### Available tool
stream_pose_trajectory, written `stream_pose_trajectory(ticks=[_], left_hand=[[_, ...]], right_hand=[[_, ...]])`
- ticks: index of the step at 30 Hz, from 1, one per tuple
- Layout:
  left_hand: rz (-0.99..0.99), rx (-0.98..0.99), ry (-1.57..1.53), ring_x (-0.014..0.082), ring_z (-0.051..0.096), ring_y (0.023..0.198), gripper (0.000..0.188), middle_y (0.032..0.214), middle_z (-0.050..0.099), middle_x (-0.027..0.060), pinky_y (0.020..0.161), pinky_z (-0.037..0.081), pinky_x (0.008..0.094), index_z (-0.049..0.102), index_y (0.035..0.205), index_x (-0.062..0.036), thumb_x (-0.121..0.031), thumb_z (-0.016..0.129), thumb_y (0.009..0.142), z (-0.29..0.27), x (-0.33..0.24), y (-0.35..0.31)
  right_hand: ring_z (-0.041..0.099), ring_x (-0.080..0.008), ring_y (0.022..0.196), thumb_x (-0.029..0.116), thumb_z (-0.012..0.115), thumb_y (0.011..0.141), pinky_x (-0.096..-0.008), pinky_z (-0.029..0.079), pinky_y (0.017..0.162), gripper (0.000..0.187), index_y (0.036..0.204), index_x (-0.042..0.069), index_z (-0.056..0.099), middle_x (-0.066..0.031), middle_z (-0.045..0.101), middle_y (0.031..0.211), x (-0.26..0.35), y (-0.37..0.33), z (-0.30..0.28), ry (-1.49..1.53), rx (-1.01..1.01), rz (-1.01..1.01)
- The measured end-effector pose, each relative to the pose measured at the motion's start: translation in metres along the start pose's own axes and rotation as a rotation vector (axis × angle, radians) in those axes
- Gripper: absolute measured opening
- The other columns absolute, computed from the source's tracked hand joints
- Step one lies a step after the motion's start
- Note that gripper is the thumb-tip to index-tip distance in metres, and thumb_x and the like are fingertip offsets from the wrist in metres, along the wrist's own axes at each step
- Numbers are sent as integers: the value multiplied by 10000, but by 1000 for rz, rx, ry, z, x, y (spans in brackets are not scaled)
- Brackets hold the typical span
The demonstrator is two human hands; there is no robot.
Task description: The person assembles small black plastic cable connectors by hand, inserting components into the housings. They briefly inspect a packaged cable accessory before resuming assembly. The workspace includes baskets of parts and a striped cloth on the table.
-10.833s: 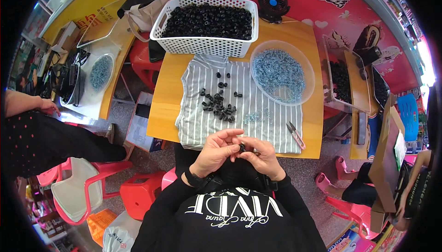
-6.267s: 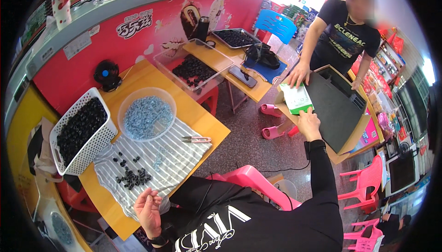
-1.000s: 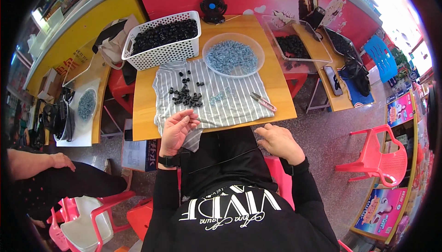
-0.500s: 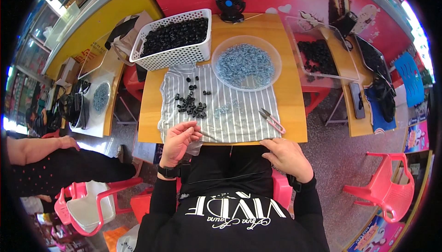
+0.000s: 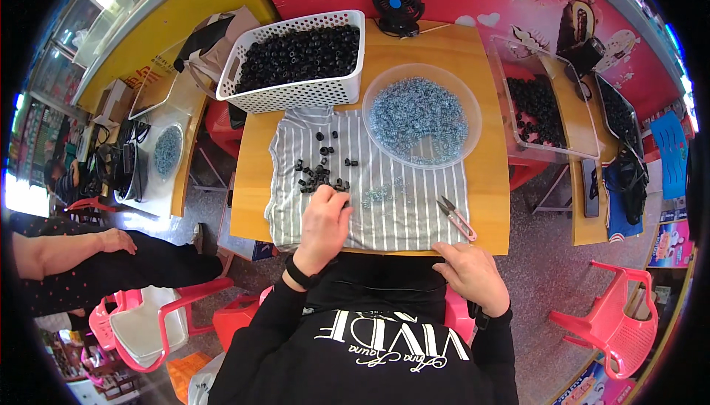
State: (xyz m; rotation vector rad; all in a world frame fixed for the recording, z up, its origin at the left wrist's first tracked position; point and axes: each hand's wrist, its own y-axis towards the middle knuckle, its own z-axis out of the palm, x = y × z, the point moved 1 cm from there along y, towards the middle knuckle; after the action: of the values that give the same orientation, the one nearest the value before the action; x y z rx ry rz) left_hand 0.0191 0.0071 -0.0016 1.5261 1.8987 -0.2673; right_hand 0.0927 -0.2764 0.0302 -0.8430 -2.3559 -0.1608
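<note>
My left hand [image 5: 324, 226] reaches onto the striped grey cloth [image 5: 410, 231], its fingers drawn together at the near edge of a small heap of black ring-like plastic pieces [image 5: 314, 176]. Its fingertips partly cover the heap, so what they pinch cannot be made out. At the front edge of the table my right hand [image 5: 471, 275] rests with fingers stretched out over the cloth's near right corner, holding nothing visible. Just beyond it lie thread snips [image 5: 458, 220] with pink handles. Small clear bluish pieces [image 5: 384, 194] are scattered mid-cloth.
A white perforated basket [image 5: 296, 99] full of black pieces stands at the back left. Beside it is a round clear tub [image 5: 473, 135] of bluish pieces. A black fan [image 5: 398, 7] stands behind. Side tables hold more containers; a person's arm [image 5: 70, 250] shows at left.
My left hand has moved forward and right from the table edge to the heap of black pieces. My right hand stays at the edge. The whole view has shifted slightly.
</note>
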Motion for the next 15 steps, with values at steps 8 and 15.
stream_pose_trajectory(ticks=[8, 15], left_hand=[[89, -33, -38, 351, 563, 890, 224, 913, 544, 164, 769, 464, 407, 625, 972, 38, 75, 631, 752, -3, 10, -8], [188, -70, -120, 349, 565, 838, 177, 877, 549, 150, 719, 468, 409, 617, 931, 26, 73, 619, 760, 1, 19, -10]], right_hand=[[637, -341, 772, 162, 705, 823, -441, 478, 666, 288, 1085, 67, 630, -136, 622, 806, 28, 22, -6, -59, -61, -45], [630, -346, 761, 128, 688, 831, -435, 473, 650, 263, 1079, 61, 634, -135, 614, 821, 44, 47, 6, -41, -134, -64]])
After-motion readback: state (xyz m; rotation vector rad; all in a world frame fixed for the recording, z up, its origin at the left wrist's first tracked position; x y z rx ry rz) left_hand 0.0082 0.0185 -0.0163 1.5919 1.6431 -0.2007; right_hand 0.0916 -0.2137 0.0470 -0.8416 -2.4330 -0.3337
